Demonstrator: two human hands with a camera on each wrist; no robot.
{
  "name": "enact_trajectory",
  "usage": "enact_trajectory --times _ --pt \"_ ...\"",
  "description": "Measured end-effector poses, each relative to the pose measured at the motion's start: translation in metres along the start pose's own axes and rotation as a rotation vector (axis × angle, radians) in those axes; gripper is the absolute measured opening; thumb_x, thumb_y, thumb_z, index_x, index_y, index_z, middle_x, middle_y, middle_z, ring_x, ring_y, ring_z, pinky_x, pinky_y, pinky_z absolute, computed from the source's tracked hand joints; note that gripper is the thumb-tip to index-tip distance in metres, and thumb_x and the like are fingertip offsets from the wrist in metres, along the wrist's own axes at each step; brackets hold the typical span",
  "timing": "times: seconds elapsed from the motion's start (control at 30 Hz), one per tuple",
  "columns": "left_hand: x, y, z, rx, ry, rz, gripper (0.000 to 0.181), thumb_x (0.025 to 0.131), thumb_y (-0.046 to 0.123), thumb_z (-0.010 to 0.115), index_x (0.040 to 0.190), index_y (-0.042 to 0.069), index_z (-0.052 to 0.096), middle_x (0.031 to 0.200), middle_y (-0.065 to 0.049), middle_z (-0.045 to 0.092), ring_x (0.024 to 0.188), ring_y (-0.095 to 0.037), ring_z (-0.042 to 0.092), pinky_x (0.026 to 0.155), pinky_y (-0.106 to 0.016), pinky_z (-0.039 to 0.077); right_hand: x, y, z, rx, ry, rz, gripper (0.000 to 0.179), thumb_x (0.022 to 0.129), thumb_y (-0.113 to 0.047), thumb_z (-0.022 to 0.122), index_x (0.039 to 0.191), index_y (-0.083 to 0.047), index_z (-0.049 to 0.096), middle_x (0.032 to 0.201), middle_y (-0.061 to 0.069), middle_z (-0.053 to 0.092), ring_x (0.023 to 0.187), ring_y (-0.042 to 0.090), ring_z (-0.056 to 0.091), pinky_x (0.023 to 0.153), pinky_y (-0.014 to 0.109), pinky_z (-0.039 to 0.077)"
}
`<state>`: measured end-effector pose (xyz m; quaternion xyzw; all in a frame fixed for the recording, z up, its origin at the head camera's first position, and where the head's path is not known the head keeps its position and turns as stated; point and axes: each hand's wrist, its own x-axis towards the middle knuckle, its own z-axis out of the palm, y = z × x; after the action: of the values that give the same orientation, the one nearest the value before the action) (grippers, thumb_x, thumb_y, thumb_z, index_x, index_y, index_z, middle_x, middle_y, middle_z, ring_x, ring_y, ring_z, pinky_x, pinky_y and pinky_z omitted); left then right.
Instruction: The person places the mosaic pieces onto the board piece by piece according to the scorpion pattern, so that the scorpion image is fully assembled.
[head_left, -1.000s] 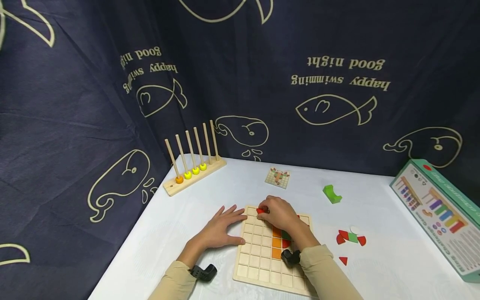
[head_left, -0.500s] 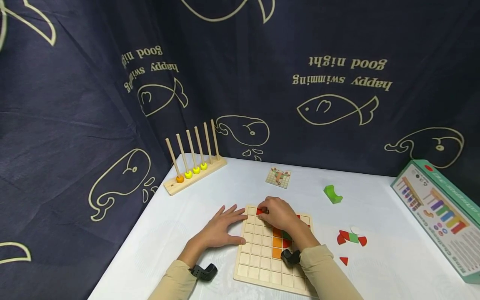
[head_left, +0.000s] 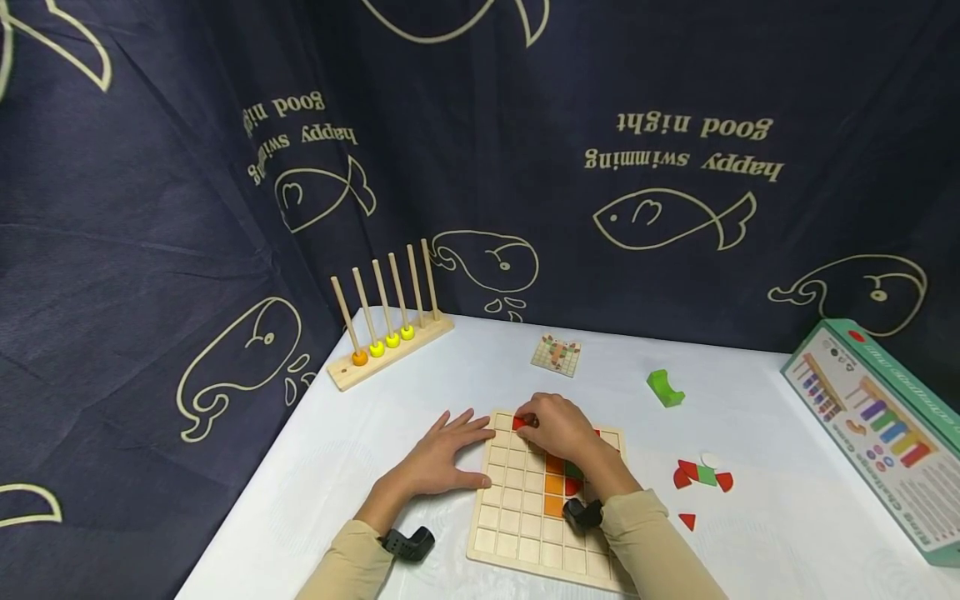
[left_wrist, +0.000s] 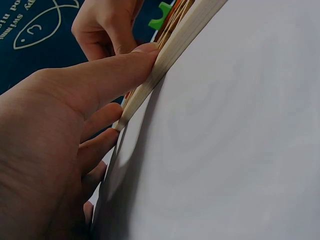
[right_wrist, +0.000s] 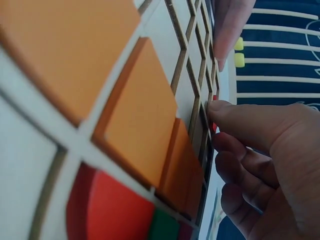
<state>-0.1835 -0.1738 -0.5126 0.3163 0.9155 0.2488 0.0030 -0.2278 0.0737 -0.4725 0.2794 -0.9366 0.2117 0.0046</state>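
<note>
A wooden grid board (head_left: 507,522) lies on the white table. My left hand (head_left: 438,462) has its fingers spread along the board's left edge; in the left wrist view the thumb (left_wrist: 147,52) touches the rim. Near the far left corner my right hand (head_left: 558,427) pinches a small red piece (head_left: 518,423) at a top-row cell. The right wrist view shows thumb and index finger on that red piece (right_wrist: 214,125); its full shape is hidden. Orange squares (head_left: 553,506) and a green piece (head_left: 573,468) fill cells near the right forearm, which covers part of the board.
Loose red and green pieces (head_left: 706,475) and a red triangle (head_left: 687,522) lie right of the board. Behind it are a pattern card (head_left: 556,356) and a green arch block (head_left: 664,388). A peg rack (head_left: 390,354) stands back left, a game box (head_left: 873,442) at right.
The red piece lies slightly flatter at its cell than a second ago. Both hands have hardly moved.
</note>
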Motion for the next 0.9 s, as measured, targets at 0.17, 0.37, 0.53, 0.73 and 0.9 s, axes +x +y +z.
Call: enact_trajectory --times 0.17,0.37,0.53,0.73,0.9 --pt "0.0 0.0 0.0 0.009 0.0 -0.005 0.078 0.079 0.064 0.066 0.141 0.021 0.05 0.151 0.003 0.037 0.143 -0.023 0.02 0.116 -0.051 0.008 -0.005 0.003 -0.006 0.015 0.017 0.015 0.021 0.083 -0.022 0.077 0.102 -0.013 0.075 0.082 -0.009 0.059 0.07 0.007 0.054 0.064 0.028 0.049" --pt "-0.001 -0.001 0.0 -0.003 0.002 0.007 0.078 0.079 0.064 0.066 0.142 0.02 0.05 0.151 0.002 0.037 0.143 -0.024 0.021 0.116 -0.052 0.008 -0.017 0.01 -0.02 0.011 0.053 0.026 0.02 0.083 -0.019 0.076 0.101 -0.011 0.075 0.081 -0.01 0.06 0.07 0.007 0.054 0.065 0.029 0.049" --pt "-0.001 -0.004 0.001 0.014 0.007 0.031 0.081 0.078 0.067 0.064 0.142 0.02 0.049 0.151 0.003 0.037 0.143 -0.025 0.021 0.115 -0.052 0.009 -0.034 0.02 -0.033 -0.002 0.08 0.019 0.018 0.083 -0.015 0.075 0.101 -0.011 0.075 0.08 -0.012 0.059 0.068 0.008 0.053 0.062 0.028 0.048" --pt "-0.002 -0.006 0.001 0.004 -0.01 0.04 0.083 0.077 0.067 0.065 0.143 0.02 0.048 0.152 0.004 0.035 0.143 -0.023 0.019 0.116 -0.05 0.007 -0.056 0.036 -0.047 -0.004 0.108 0.019 0.019 0.083 -0.013 0.074 0.102 -0.01 0.074 0.081 -0.012 0.059 0.067 0.006 0.052 0.057 0.025 0.046" --pt "-0.002 -0.005 0.0 0.003 -0.016 0.049 0.085 0.076 0.067 0.066 0.143 0.019 0.048 0.152 0.003 0.035 0.143 -0.024 0.019 0.116 -0.051 0.006 -0.077 0.05 -0.059 -0.001 0.125 0.064 0.019 0.084 -0.013 0.073 0.103 -0.012 0.074 0.081 -0.014 0.059 0.066 0.004 0.051 0.056 0.025 0.046"
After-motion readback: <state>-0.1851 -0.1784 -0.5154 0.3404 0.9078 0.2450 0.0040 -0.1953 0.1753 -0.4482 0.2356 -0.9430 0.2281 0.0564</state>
